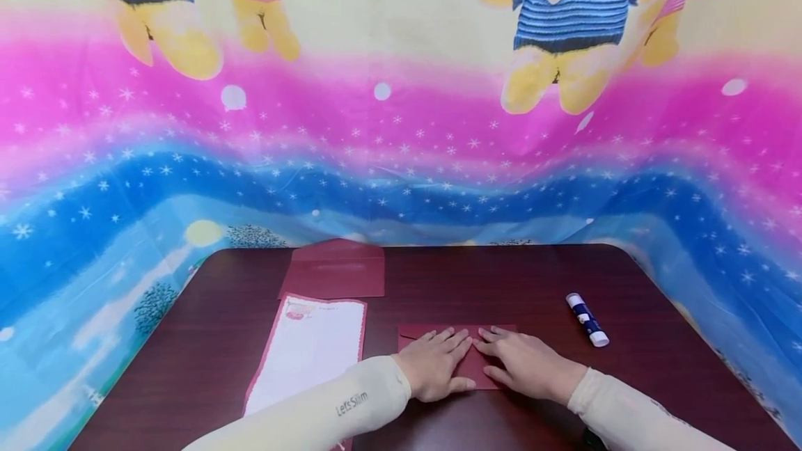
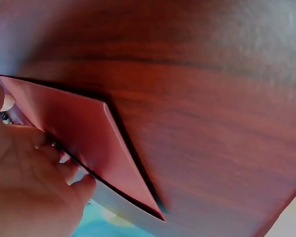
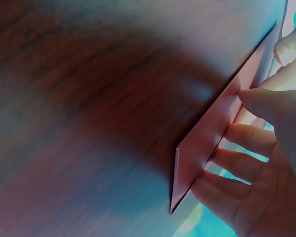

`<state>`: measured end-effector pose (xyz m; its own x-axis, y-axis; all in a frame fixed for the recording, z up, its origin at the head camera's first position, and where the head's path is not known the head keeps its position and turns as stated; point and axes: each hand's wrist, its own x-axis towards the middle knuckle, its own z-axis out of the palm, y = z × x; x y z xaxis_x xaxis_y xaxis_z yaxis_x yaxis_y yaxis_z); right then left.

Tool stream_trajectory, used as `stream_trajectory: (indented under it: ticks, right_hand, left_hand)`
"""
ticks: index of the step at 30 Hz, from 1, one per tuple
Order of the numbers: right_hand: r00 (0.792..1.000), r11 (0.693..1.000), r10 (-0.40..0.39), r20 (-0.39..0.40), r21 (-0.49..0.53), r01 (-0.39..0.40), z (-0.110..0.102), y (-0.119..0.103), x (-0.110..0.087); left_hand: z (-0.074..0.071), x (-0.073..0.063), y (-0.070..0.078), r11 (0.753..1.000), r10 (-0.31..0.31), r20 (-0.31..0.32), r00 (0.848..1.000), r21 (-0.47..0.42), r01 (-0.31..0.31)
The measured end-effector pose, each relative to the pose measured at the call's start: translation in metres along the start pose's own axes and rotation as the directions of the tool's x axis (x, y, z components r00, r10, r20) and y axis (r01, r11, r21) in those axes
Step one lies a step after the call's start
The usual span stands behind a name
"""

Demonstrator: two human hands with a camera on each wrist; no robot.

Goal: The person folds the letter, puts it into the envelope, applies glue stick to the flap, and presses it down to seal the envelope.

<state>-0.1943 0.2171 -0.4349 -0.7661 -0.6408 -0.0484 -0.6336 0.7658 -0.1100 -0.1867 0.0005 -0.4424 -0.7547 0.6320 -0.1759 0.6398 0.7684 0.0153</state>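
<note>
A printed curtain (image 1: 407,124), with teddy bears and snowflakes, hangs behind a dark wood-grain table (image 1: 476,284). At the person's left lies a red-bordered letter sheet (image 1: 313,360), the left forearm crossing over its near end. Just beyond it is a maroon envelope with its pointed flap (image 1: 338,249) toward the curtain. A second envelope (image 1: 471,367), the one being handled, lies directly under both hands, its long axis running left to right before the person; neither hand is nearer. The left hand (image 1: 434,367) covers its left part and the right hand (image 1: 531,366) its right, fingers straight and pressing on it, gripping nothing, the fingertips close together near the middle. The glue stick (image 1: 587,320) lies slantwise past the right hand, touched by neither.
</note>
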Motion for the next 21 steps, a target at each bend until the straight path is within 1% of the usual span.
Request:
stream_trajectory:
  ticks: [2, 4, 10, 14, 15, 18, 21]
  right_hand:
    - [1.0, 1.0, 0.016, 0.011, 0.023, -0.017, 0.0, 0.001, -0.001]
    - [0.999, 0.998, 0.03, 0.02, 0.045, -0.031, 0.0, 0.001, -0.002]
    - [0.996, 0.992, 0.073, 0.052, 0.103, -0.078, 0.001, 0.005, -0.004]
    - [0.996, 0.988, 0.074, 0.058, 0.132, -0.081, 0.002, 0.006, -0.004]
    - [0.996, 0.987, 0.074, 0.058, 0.138, -0.081, 0.002, 0.006, -0.004]
    - [0.996, 0.988, 0.072, 0.056, 0.135, -0.079, 0.002, 0.006, -0.003]
    - [0.996, 0.989, 0.07, 0.058, 0.124, -0.077, 0.0, 0.002, -0.001]
  left_hand:
    - [0.001, -0.002, -0.003, 1.0, 0.003, 0.007, 1.0, -0.002, -0.003]
    - [0.0, -0.007, -0.006, 1.0, -0.007, 0.017, 1.0, -0.01, 0.008]
    - [-0.005, -0.026, -0.022, 0.998, -0.037, 0.06, 0.998, -0.048, 0.04]
    - [-0.009, -0.037, -0.032, 0.998, -0.046, 0.072, 0.996, -0.048, 0.049]
    - [-0.009, -0.039, -0.034, 0.998, -0.049, 0.075, 0.996, -0.036, 0.052]
    - [-0.01, -0.043, -0.037, 0.998, -0.058, 0.078, 0.995, 0.04, 0.055]
    - [-0.01, -0.046, -0.037, 0.99, -0.068, 0.081, 0.994, 0.126, 0.058]
